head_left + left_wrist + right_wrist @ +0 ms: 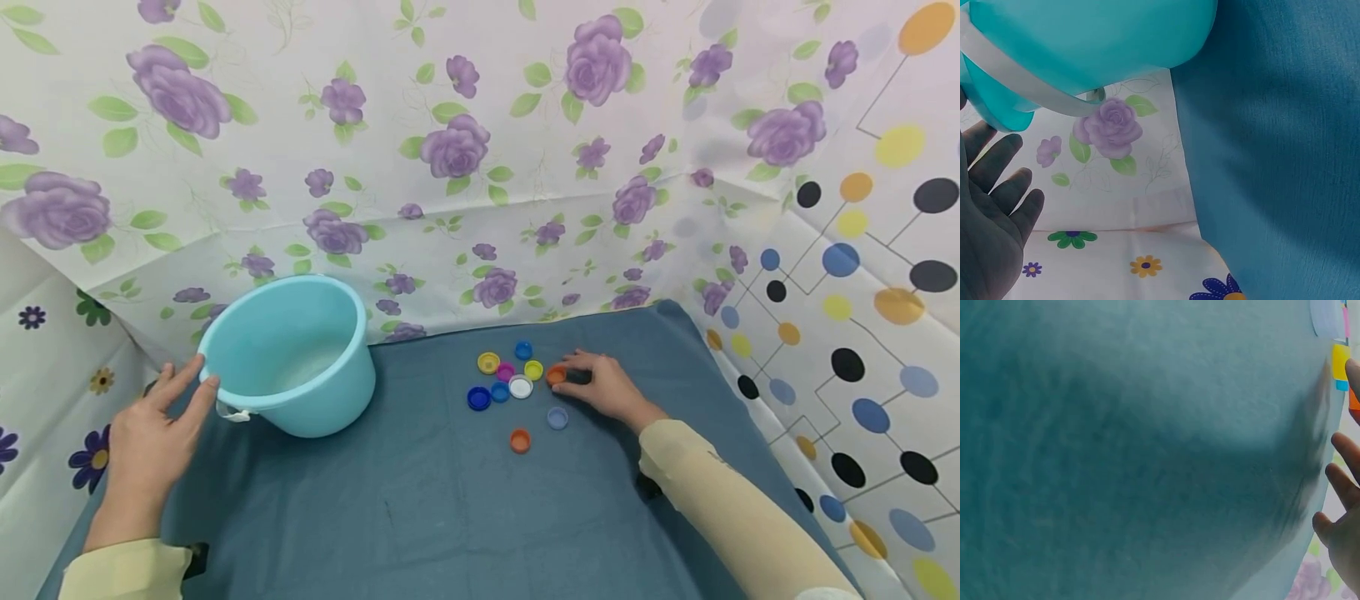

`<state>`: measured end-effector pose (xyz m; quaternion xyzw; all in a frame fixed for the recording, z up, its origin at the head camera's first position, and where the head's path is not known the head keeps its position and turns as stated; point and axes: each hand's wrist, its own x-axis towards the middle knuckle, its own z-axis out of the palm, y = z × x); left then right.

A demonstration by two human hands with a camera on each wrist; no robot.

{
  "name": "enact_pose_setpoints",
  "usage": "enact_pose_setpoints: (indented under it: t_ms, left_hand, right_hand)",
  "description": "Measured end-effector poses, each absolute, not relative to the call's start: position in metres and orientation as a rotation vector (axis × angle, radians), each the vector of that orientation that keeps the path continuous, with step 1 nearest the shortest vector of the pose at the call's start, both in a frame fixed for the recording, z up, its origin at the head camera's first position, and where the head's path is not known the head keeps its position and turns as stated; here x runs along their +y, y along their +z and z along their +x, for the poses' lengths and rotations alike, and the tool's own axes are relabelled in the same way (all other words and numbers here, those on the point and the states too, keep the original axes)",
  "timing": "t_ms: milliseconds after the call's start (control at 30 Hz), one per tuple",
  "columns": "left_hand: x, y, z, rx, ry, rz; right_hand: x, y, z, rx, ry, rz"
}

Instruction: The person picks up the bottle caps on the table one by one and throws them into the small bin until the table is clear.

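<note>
My right hand (606, 387) pinches an orange bottle cap (556, 376) between thumb and fingers, low over the blue cloth at the right edge of a cluster of caps. Only part of this cap shows in the right wrist view, beside the fingertips. My left hand (153, 442) has its thumb and index fingertips at the near left rim of a light blue bucket (322, 408). In the left wrist view its other fingers (1007, 197) stretch out, spread, below the rim. The bucket stands upright, and its white handle (1029, 78) hangs down along the side.
Left of the held cap lie a white cap (521, 386), a magenta cap (506, 372), a dark blue cap (478, 398) and several others. Closer in are a pale blue cap (557, 417) and another orange cap (520, 441). Patterned sheets (450, 250) enclose the cloth-covered surface (420, 500).
</note>
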<state>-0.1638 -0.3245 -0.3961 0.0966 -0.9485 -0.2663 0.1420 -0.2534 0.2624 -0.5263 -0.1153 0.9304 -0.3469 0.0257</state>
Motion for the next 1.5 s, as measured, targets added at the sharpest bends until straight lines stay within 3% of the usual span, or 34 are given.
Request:
enact_pose_setpoints:
  t_ms: [800, 1500]
  left_hand:
    - [-0.324, -0.397, -0.164, -2.737, -0.821, 0.314]
    - [-0.328, -0.396, -0.165, -2.733, -0.786, 0.227]
  right_hand:
    - [0.251, -0.493, -0.268, 2.806, -1.194, -0.232]
    - [0.180, -0.428, -0.288, 2.774, -1.318, -0.497]
